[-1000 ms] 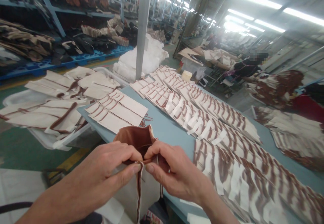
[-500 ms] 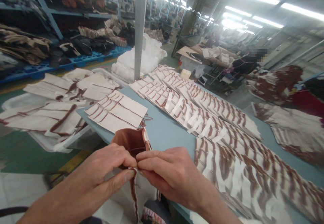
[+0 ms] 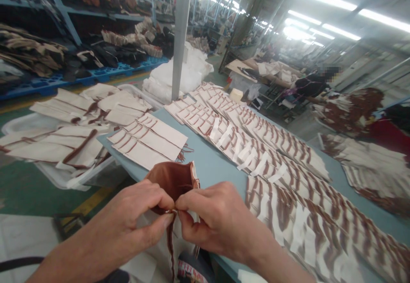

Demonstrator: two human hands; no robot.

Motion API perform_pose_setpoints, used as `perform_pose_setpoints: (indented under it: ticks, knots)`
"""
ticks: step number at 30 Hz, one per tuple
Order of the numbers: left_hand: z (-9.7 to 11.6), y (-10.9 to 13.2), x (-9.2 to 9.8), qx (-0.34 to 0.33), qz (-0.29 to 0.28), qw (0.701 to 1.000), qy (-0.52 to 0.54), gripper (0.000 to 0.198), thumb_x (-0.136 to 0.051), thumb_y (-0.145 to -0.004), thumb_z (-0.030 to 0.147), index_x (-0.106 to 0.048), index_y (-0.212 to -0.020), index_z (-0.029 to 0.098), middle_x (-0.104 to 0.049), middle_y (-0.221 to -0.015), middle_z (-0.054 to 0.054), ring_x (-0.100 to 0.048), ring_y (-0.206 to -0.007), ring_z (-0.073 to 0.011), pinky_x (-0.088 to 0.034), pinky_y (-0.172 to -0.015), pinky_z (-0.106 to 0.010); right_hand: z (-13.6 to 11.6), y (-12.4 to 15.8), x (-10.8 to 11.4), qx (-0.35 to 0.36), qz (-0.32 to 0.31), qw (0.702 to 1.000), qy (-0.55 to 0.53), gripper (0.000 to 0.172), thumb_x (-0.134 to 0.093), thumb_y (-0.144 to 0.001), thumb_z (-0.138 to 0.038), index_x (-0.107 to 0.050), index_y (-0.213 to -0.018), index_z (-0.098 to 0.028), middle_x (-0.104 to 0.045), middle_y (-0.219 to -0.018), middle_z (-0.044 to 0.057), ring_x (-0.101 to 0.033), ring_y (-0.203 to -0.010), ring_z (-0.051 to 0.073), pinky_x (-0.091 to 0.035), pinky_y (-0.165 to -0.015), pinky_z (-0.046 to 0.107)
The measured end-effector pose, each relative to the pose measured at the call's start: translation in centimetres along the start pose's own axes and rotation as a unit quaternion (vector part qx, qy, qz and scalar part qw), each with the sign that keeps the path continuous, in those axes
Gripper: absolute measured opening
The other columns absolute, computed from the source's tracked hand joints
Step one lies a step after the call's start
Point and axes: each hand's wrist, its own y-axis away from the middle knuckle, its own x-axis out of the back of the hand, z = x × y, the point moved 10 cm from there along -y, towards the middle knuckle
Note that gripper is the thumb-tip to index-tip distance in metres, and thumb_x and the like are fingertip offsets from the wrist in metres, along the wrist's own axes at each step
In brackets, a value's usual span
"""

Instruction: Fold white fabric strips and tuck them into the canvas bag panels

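Between my hands is a leather piece (image 3: 171,176), reddish brown on its inner face and cream outside, curled open at the top like a pouch. A brown seam runs down its front. My left hand (image 3: 141,214) pinches the edge at the top of that seam between thumb and forefinger. Right beside it, fingertips nearly touching, my right hand (image 3: 214,219) pinches the same edge. The exact spot under the fingertips is hidden. Just beyond lies a small stack of cream panels (image 3: 150,140) with brown edging, with loose brown strips (image 3: 184,151) at its corner.
Overlapping rows of cream panels (image 3: 256,142), some with white paper strips (image 3: 261,163), cover much of the blue table (image 3: 205,159). A plastic bin (image 3: 68,180) heaped with panels stands left. A metal post (image 3: 180,39) rises behind the table; a person (image 3: 314,80) sits farther back.
The leather piece's open top has shifted slightly right and stands wider. My right hand's fingers have bent more at the pinched edge. The view has moved a little.
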Motion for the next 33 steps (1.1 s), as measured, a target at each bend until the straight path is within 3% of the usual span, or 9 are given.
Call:
perform_pose_setpoints:
  ticks: [5, 12, 16, 21, 25, 28, 33]
  knots:
    - [0.0, -0.1, -0.2, -0.014, 0.002, 1.0, 0.012, 0.017, -0.057, -0.09, 0.016, -0.064, -0.077, 0.025, -0.064, -0.072, 0.009, -0.059, -0.071, -0.0105, -0.041, -0.07, -0.023, 1.0, -0.6, -0.3, -0.025, -0.017, 0.998, -0.05, 0.017, -0.052, -0.073, -0.01, -0.066, -0.073, -0.019, -0.068, -0.057, -0.005, -0.053, -0.045, 0.006, -0.028, -0.049, 0.021]
    - [-0.3, -0.5, -0.6, 0.012, -0.004, 1.0, 0.01, 0.019, -0.056, -0.089, 0.017, -0.063, -0.072, 0.024, -0.061, -0.066, 0.008, -0.056, -0.065, -0.0107, -0.039, -0.065, -0.025, -1.9, -0.8, -0.5, 0.092, -0.061, 0.987, 0.114, 0.02, -0.055, -0.082, -0.002, -0.062, -0.073, -0.018, -0.064, -0.06, -0.005, -0.05, -0.044, 0.011, -0.023, -0.045, 0.03]
    - [-0.4, -0.4, -1.2, 0.024, -0.022, 0.999, 0.006, 0.018, -0.058, -0.087, 0.018, -0.062, -0.07, 0.023, -0.062, -0.065, 0.008, -0.057, -0.064, -0.0105, -0.04, -0.063, -0.023, -2.3, -0.4, -0.9, 0.117, -0.082, 0.982, 0.127, 0.021, -0.054, -0.082, 0.0, -0.063, -0.075, -0.017, -0.063, -0.062, -0.003, -0.05, -0.046, 0.012, -0.023, -0.044, 0.031]
    - [-0.9, 0.3, -1.9, 0.036, -0.024, 0.998, 0.045, 0.013, -0.054, -0.079, 0.02, -0.054, -0.067, 0.023, -0.056, -0.063, 0.008, -0.049, -0.055, -0.0085, -0.036, -0.053, -0.022, -0.3, -0.1, -0.3, 0.032, -0.045, 0.996, -0.074, 0.015, -0.051, -0.075, -0.009, -0.063, -0.073, -0.017, -0.056, -0.056, -0.007, -0.039, -0.046, 0.007, -0.026, -0.046, 0.023]
    - [-1.0, 0.9, -2.7, 0.023, -0.055, 0.993, 0.098, 0.009, -0.053, -0.077, 0.02, -0.055, -0.068, 0.023, -0.058, -0.065, 0.007, -0.053, -0.059, -0.0085, -0.038, -0.059, -0.022, 1.7, -0.5, -0.9, -0.068, -0.081, 0.969, -0.224, 0.013, -0.055, -0.07, -0.011, -0.066, -0.071, -0.018, -0.045, -0.051, -0.01, -0.033, -0.045, 0.004, -0.027, -0.046, 0.014]
    - [-0.7, 1.3, -3.1, 0.003, -0.074, 0.989, 0.13, 0.009, -0.053, -0.074, 0.015, -0.056, -0.071, 0.023, -0.063, -0.07, 0.006, -0.059, -0.067, -0.01, -0.041, -0.066, -0.023, 2.9, -0.8, -1.3, -0.136, -0.129, 0.943, -0.277, 0.013, -0.056, -0.074, -0.01, -0.066, -0.071, -0.016, -0.051, -0.054, -0.008, -0.037, -0.046, 0.004, -0.03, -0.046, 0.012]
    - [-1.3, 1.6, -2.6, 0.01, -0.059, 0.986, 0.155, 0.013, -0.051, -0.077, 0.014, -0.058, -0.073, 0.023, -0.059, -0.07, 0.006, -0.055, -0.066, -0.0114, -0.042, -0.068, -0.025, 3.1, -0.2, -1.8, -0.165, -0.176, 0.909, -0.339, 0.01, -0.062, -0.084, -0.012, -0.071, -0.081, -0.015, -0.056, -0.058, -0.007, -0.039, -0.046, 0.004, -0.033, -0.047, 0.012]
